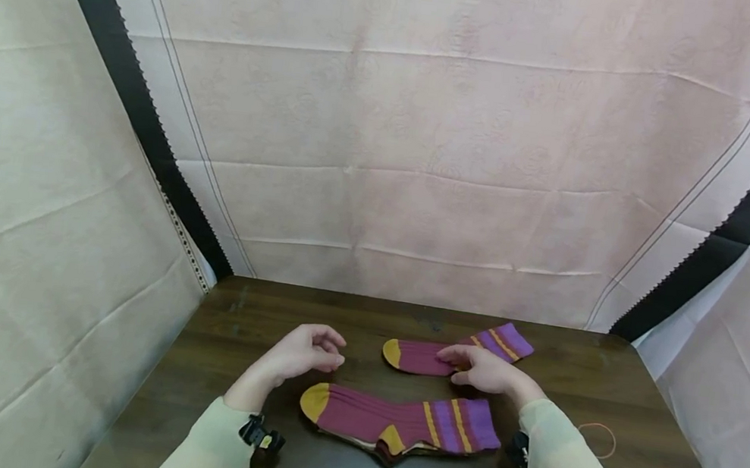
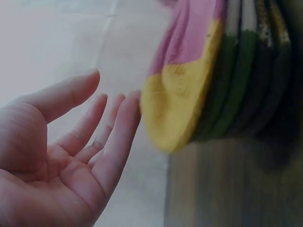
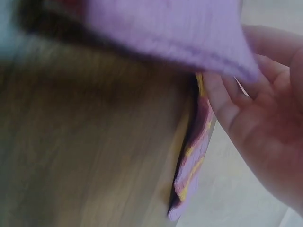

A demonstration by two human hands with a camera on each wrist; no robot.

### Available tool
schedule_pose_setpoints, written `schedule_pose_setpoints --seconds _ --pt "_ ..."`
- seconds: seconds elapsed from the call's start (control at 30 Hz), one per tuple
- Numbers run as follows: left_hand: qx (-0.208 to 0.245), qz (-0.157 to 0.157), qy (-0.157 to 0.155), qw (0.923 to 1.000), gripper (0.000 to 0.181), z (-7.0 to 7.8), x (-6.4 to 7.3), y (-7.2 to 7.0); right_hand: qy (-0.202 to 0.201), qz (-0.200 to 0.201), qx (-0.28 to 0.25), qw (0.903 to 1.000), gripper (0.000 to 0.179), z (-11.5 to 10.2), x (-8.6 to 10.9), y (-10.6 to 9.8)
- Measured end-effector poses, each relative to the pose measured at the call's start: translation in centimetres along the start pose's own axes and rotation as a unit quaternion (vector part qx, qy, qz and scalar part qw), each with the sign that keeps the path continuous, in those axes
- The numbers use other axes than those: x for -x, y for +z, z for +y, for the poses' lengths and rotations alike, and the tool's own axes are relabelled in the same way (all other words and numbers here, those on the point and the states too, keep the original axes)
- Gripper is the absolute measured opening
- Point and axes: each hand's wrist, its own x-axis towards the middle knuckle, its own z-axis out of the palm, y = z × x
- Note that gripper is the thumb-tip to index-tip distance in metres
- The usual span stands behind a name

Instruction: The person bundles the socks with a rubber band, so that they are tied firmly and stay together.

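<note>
A maroon sock (image 1: 420, 357) with a yellow toe and a purple striped cuff lies bent at the far side of the table. My right hand (image 1: 487, 372) is over its middle, fingertips on the fabric and thumb held apart. Nearer me is a pile of socks (image 1: 369, 416), topped by a matching maroon one, toe to the left. Under that top sock, green and dark socks (image 2: 236, 71) show in the left wrist view. My left hand (image 1: 307, 353) hovers near the pile's toe end, fingers loosely bent around nothing.
A thin orange rubber band (image 1: 614, 442) lies on the dark wooden table (image 1: 340, 306), to the right beside my right forearm. Pale fabric walls (image 1: 420, 193) stand at the back and both sides of the table.
</note>
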Motion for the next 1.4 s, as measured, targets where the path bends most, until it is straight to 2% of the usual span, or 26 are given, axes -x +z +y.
schedule_pose_setpoints --seconds 0.2,0.37,0.53,0.77,1.03,1.13,1.2,1.3,1.4 --pt "-0.009 -0.005 -0.023 0.9997 0.043 -0.6 -3.7 0.8 -0.003 -0.028 -0.024 0.9993 0.044 -1.2 -0.5 0.7" --pt "-0.046 -0.004 -0.053 0.9975 0.044 -1.1 -5.2 1.2 -0.014 -0.056 -0.023 0.9981 0.046 -2.2 -1.0 1.5" --pt "-0.055 -0.008 -0.061 0.9966 0.044 -1.2 -5.8 1.5 -0.011 -0.065 -0.028 0.9974 0.046 -2.6 -1.4 2.0" --pt "-0.042 -0.021 -0.088 0.9950 0.038 -1.5 -6.1 2.2 -0.005 -0.076 -0.044 0.9961 0.047 -2.8 -1.8 2.3" --pt "-0.105 -0.013 -0.080 0.9912 0.030 -2.1 -6.4 2.3 0.000 -0.072 -0.055 0.9959 0.046 -2.7 -1.8 1.9" --pt "-0.120 -0.013 -0.075 0.9899 0.028 -2.4 -6.5 2.1 -0.004 -0.057 -0.068 0.9960 0.043 -2.4 -1.7 1.2" --pt "-0.116 -0.016 -0.074 0.9903 0.027 -2.5 -6.4 2.0 -0.007 -0.032 -0.072 0.9969 0.041 -1.9 -1.6 0.6" --pt "-0.106 -0.021 -0.074 0.9914 0.027 -2.7 -6.4 1.9 0.002 0.026 -0.058 0.9980 0.037 -0.7 -1.2 -0.6" --pt "-0.099 -0.024 -0.075 0.9919 0.027 -2.9 -6.3 1.8 0.024 0.097 -0.018 0.9948 0.035 1.1 -0.6 -1.7"
